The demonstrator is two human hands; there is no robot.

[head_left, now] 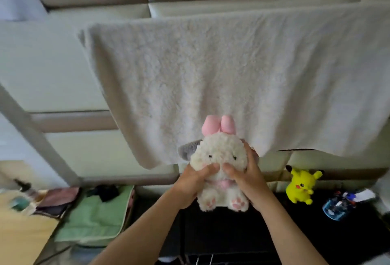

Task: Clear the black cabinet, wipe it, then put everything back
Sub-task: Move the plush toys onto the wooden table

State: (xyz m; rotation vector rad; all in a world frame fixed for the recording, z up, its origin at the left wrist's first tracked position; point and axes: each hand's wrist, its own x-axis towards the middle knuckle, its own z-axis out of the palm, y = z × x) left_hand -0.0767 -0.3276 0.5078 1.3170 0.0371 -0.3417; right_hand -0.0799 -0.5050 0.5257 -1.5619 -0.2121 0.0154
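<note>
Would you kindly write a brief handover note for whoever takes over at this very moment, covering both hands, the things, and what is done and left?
Left hand and right hand: both grip the white plush bunny, held above the black cabinet.
On the cabinet's right part: yellow plush toy, blue container of small items.
Green cloth lies left of the cabinet.
Done: unclear; one picture cannot show whether the bunny is coming off or going back.
Left: set the bunny down, then clear and wipe, or finish restocking.

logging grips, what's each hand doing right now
Left hand: holding the white plush toy.
Right hand: holding the same toy.
</note>
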